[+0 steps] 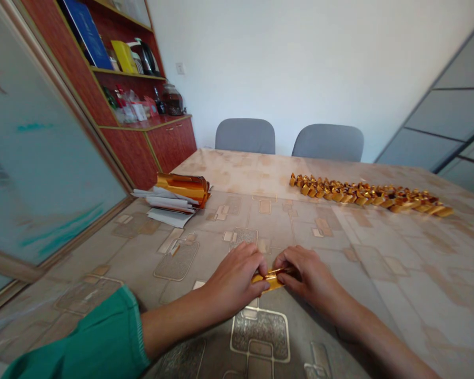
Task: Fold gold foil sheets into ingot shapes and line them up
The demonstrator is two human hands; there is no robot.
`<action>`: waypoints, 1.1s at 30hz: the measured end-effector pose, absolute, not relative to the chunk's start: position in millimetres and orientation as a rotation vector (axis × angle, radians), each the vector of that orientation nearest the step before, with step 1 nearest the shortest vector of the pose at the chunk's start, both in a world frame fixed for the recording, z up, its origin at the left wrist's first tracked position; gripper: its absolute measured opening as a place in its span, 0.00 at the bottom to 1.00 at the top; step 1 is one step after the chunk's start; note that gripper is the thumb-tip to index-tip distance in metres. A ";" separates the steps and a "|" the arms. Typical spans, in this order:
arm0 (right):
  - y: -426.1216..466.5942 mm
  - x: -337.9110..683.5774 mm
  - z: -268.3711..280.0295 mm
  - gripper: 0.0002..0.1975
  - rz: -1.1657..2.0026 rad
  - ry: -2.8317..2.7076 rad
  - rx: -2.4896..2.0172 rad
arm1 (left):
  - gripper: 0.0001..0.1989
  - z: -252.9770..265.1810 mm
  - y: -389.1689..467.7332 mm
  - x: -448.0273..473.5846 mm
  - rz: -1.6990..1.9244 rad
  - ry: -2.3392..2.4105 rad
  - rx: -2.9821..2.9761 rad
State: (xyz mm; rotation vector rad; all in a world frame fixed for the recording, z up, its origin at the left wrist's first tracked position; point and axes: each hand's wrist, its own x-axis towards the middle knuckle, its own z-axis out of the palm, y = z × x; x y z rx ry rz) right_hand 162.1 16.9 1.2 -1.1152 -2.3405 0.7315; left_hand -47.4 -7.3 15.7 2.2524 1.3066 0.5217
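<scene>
Between my two hands, low over the patterned tablecloth [205,252], is a small piece of shiny gold foil paper [274,281], partly rolled or folded. My left hand [240,273] pinches its left end between thumb and fingers. At the other end, my right hand [304,273] grips it the same way, with the thumb pressed on the near side. The fingers hide both ends of the paper. Farther back on the right lie rows of folded gold paper pieces [355,193], set close together in a long band.
At the back left of the table sits a stack of gold and white paper sheets [181,192]. Two grey chairs [245,136] stand behind the far edge. Left of the table are a frosted glass door [43,137] and a red-brown cabinet [169,139] with a kettle [146,57] on its shelf.
</scene>
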 end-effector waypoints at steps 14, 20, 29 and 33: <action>3.1 164.5 28.5 0.07 0.558 -2.489 -0.830 | 0.12 22.6 -14.1 -53.8 0.423 1.336 2.328; 2.4 163.7 20.9 0.05 0.743 -2.341 -0.919 | 0.09 15.9 -16.3 -49.5 0.553 1.277 2.125; 1.0 161.4 30.2 0.08 0.767 -2.262 -0.972 | 0.08 15.9 -20.8 -45.8 0.732 1.204 2.110; -1.3 160.4 35.6 0.08 0.644 -2.298 -0.919 | 0.06 21.5 -20.5 -49.6 0.820 1.106 2.265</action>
